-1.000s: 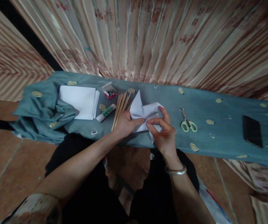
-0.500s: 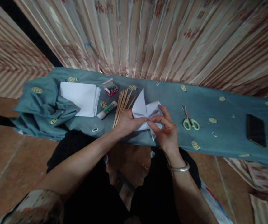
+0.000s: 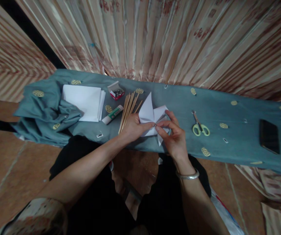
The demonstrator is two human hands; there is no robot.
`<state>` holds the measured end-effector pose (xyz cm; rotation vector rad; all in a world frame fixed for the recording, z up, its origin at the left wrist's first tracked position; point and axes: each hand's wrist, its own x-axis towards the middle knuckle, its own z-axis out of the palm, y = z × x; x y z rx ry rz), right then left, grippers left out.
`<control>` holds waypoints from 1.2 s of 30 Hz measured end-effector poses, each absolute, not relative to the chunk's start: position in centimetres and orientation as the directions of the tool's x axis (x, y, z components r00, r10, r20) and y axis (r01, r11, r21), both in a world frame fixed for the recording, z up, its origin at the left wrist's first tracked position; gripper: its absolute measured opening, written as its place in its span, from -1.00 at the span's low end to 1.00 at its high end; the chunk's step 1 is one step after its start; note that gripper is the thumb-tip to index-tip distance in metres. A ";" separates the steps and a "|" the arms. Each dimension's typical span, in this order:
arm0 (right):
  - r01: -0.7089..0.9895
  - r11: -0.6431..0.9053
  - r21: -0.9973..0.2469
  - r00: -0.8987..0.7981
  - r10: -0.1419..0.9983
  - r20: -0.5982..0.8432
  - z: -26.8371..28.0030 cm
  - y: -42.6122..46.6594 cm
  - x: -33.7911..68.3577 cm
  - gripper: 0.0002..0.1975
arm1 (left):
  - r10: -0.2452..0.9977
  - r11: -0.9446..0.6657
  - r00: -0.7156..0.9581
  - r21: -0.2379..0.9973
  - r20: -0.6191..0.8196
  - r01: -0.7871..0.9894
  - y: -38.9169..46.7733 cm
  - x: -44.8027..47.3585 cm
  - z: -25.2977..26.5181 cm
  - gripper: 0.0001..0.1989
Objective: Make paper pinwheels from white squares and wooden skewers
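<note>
A white paper pinwheel (image 3: 147,111) with folded blades is held above the front edge of the cloth-covered bench. My left hand (image 3: 132,127) is closed on its left side, the thumb pressing near the centre. The thumb and forefinger of my right hand (image 3: 173,133) pinch at that same centre, where a small shiny metal pin (image 3: 155,124) shows between the fingertips. Its other fingers touch the blade on the right. My left fingers are hidden beneath the paper.
On the blue-green cloth (image 3: 174,101), left of the pinwheel, lie wooden sticks (image 3: 128,111), a glue stick (image 3: 113,115), an opened red box (image 3: 116,91) of small metal pieces and stacked white paper (image 3: 84,102). Rightward are green-handled scissors (image 3: 200,125) and a black phone (image 3: 269,136).
Both hands stay at the pinwheel's centre with almost the same grip. The view has shifted very slightly.
</note>
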<state>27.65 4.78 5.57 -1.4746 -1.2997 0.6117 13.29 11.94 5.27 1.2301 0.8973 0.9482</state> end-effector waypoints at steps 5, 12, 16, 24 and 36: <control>0.373 0.108 -0.921 0.278 0.934 0.223 5.5 4.8 27.8 -0.93 | 0.931 0.088 0.362 0.991 -0.047 -0.097 11.9 13.3 5.2 -0.82; 0.354 0.098 -0.930 0.276 0.939 0.204 5.5 4.8 27.8 -0.94 | 0.926 0.088 0.374 0.993 -0.053 -0.079 11.9 13.2 5.1 -0.81; 0.348 0.098 -0.932 0.275 0.940 0.201 5.5 4.8 27.7 -0.93 | 0.928 0.086 0.369 0.994 -0.054 -0.071 11.9 13.2 5.1 -0.80; 0.312 0.080 -0.947 0.274 0.946 0.171 5.7 4.8 27.8 -0.90 | 0.928 0.073 0.368 0.997 -0.054 -0.039 11.9 13.2 5.2 -0.79; 0.209 0.030 -0.977 0.260 0.962 0.086 5.1 4.8 28.1 -0.87 | 0.900 0.077 0.432 0.997 -0.059 -0.024 12.0 13.0 5.3 -0.78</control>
